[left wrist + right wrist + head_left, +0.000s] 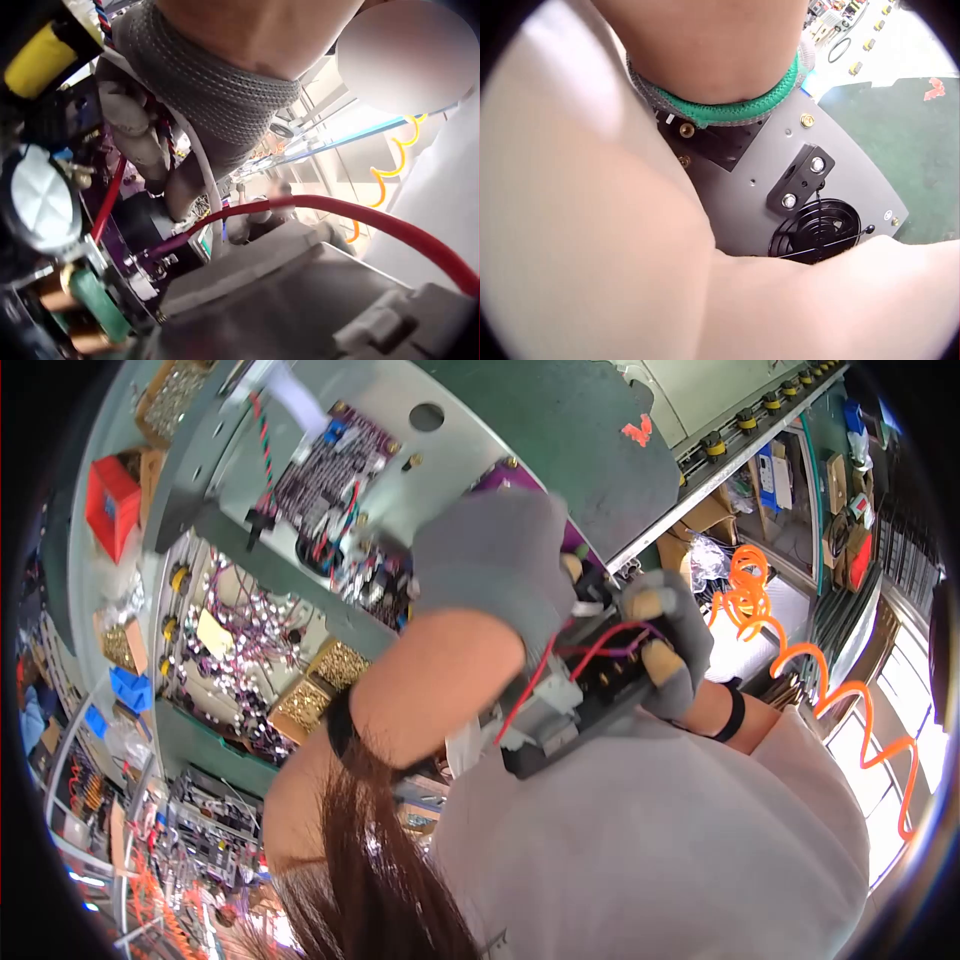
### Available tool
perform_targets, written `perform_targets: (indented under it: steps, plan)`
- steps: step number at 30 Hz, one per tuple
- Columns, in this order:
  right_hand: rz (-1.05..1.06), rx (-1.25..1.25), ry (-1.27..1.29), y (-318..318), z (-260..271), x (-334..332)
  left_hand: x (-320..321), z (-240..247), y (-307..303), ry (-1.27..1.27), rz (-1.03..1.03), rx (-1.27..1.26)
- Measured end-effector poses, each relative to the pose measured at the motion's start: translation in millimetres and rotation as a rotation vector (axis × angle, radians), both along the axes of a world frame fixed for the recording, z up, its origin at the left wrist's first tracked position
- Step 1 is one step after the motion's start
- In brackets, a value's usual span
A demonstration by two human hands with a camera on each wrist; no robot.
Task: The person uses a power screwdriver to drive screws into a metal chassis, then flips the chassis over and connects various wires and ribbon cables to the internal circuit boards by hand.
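Note:
My left hand [490, 560], in a grey fingerless-tip glove, reaches over the open metal chassis [400, 470]. The left wrist view shows its fingers [139, 139] curled, with twisted coloured wires [169, 139] running between fingers and thumb. My right hand [685, 635] grips the end of a dark grey metal panel [600, 710] held against my body. Red wires [520, 705] cross a light grey part on that panel. The right wrist view shows a grey plate [742, 202] with a black fan grille [814, 232] and a black bracket [799, 180]. The right fingers are hidden there.
A purple circuit board [335, 470] with cables lies inside the chassis. Boxes of small brass parts [300, 710] and a red bin [112, 508] stand on the left. Yellow-and-black rollers [713, 447] line a rail. An orange coiled hose [800, 650] hangs at the right.

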State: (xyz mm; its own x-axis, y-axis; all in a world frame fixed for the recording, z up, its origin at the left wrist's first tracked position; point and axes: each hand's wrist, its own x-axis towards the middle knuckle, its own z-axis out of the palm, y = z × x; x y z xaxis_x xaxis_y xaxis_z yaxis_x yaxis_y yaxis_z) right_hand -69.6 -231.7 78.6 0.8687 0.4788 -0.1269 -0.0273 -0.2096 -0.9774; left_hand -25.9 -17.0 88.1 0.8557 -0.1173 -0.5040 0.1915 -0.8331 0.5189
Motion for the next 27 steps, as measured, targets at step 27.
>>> perform_targets:
  steps: [27]
  plan:
    - [-0.289, 0.244, 0.052, -12, -36, 11, -407, -194, 134, -0.196, 1.624, 0.045]
